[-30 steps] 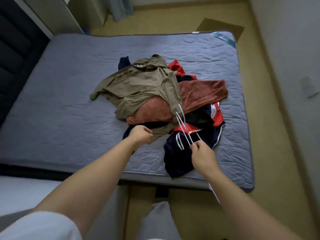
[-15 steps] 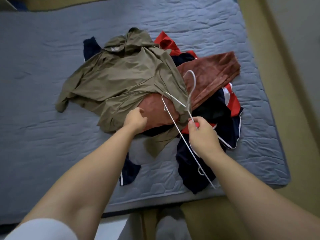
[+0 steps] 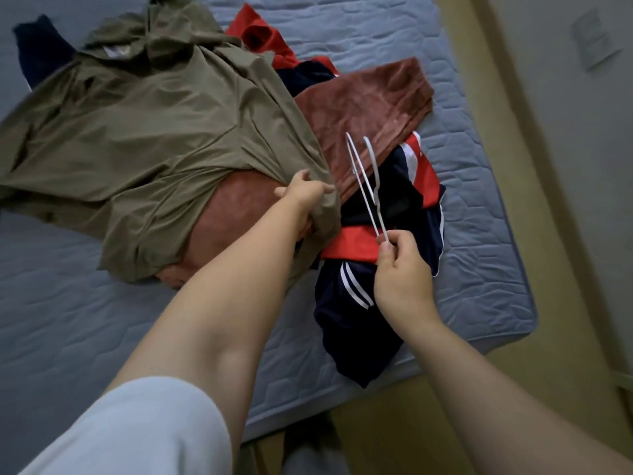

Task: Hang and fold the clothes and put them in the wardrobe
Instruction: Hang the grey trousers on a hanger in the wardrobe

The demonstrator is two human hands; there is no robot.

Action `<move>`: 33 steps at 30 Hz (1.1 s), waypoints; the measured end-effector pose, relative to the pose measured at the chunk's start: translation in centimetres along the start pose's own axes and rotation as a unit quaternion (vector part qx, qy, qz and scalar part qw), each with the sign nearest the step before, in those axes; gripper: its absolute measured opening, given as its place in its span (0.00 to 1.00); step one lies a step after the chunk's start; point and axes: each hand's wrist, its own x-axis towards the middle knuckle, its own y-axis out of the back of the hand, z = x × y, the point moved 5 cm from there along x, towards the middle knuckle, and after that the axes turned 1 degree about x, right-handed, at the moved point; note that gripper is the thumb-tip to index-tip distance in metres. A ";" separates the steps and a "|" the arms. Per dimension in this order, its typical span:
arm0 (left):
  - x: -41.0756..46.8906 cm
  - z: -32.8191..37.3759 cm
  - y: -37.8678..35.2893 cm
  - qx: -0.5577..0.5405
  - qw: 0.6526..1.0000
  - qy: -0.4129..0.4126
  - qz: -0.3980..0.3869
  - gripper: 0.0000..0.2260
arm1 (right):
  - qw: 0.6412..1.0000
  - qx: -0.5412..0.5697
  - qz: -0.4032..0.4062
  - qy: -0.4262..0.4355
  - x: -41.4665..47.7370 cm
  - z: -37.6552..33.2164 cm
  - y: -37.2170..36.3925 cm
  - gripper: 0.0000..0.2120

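A pile of clothes lies on the grey quilted mattress point(image 3: 462, 214). On top spreads an olive shirt point(image 3: 147, 138), over a rust-brown velvety garment point(image 3: 370, 104) and a navy, red and white sports garment point(image 3: 356, 323). My left hand point(image 3: 303, 197) grips the olive shirt's lower hem, lifting it off the rust fabric. My right hand point(image 3: 400, 269) pinches the end of a white wire hanger point(image 3: 363, 180), held edge-on above the navy garment. The hanger's hook points away from me.
The mattress edge runs along the right and front, with yellowish floor point(image 3: 486, 97) beside it and a pale wall point(image 3: 582, 80) further right. A dark navy piece point(image 3: 37, 53) pokes out behind the olive shirt. Grey fabric point(image 3: 308, 454) shows at the bottom by my legs.
I have leaned in closer over the pile. My left hand moved from the shirt's lower part to its hem by the hanger and bunched it. The hanger turned edge-on in my right hand.
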 end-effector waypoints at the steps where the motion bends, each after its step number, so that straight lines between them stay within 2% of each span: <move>1: 0.0 0.0 -0.4 -0.007 1.000 0.010 0.020 0.33 | 1.000 -0.001 0.003 -0.006 -0.1 0.5 0.1 0.07; 3: -0.2 0.0 -0.4 -0.053 0.996 0.025 0.068 0.33 | 1.000 -0.001 0.002 -0.025 -0.3 1.2 0.2 0.06; 5: -0.6 -0.1 -0.4 -0.124 0.988 0.036 0.080 0.30 | 0.999 0.007 -0.003 -0.042 -0.6 1.6 0.6 0.07; 8: -2.0 0.3 -0.9 -0.254 0.965 0.059 -0.008 0.19 | 0.998 0.009 -0.021 -0.052 -1.4 1.4 1.2 0.07; 10: -2.4 0.3 -0.3 -0.304 0.949 0.082 -0.014 0.11 | 0.998 0.012 -0.029 -0.050 -1.9 1.2 1.6 0.07; 14: -1.3 -0.9 1.7 -0.364 0.926 0.097 0.009 0.18 | 0.998 0.018 -0.025 -0.058 -2.3 1.1 1.0 0.06; 17: -1.4 -3.9 3.7 -0.298 0.949 0.102 0.007 0.19 | 0.997 0.036 -0.023 -0.067 -3.5 1.5 -0.3 0.07; 18: -1.7 -4.4 4.6 -0.266 0.960 0.078 0.030 0.21 | 0.996 0.047 -0.022 -0.068 -3.8 1.4 -0.7 0.07; 20: -2.7 -4.8 6.5 -0.082 0.990 -0.034 0.108 0.27 | 0.995 0.044 -0.028 -0.082 -4.1 1.6 -1.3 0.07; 22: -5.1 -4.3 7.5 0.066 0.978 -0.127 0.153 0.23 | 0.995 0.028 -0.040 -0.087 -4.6 1.7 -1.6 0.08; 24: -7.8 -3.8 8.0 0.142 0.964 -0.152 0.166 0.13 | 0.993 0.037 -0.055 -0.095 -4.9 1.0 -1.2 0.09; 28: -14.1 -1.2 8.6 0.167 0.948 -0.182 0.201 0.04 | 0.990 0.047 -0.086 -0.097 -5.2 -1.2 0.5 0.09; 31: -19.9 2.8 10.4 0.090 0.921 -0.248 0.286 0.10 | 0.992 0.030 -0.099 -0.070 -5.6 -4.1 2.2 0.08; 33: -23.4 6.4 11.6 0.065 0.907 -0.301 0.289 0.11 | 0.993 0.037 -0.095 -0.056 -6.0 -6.4 3.9 0.08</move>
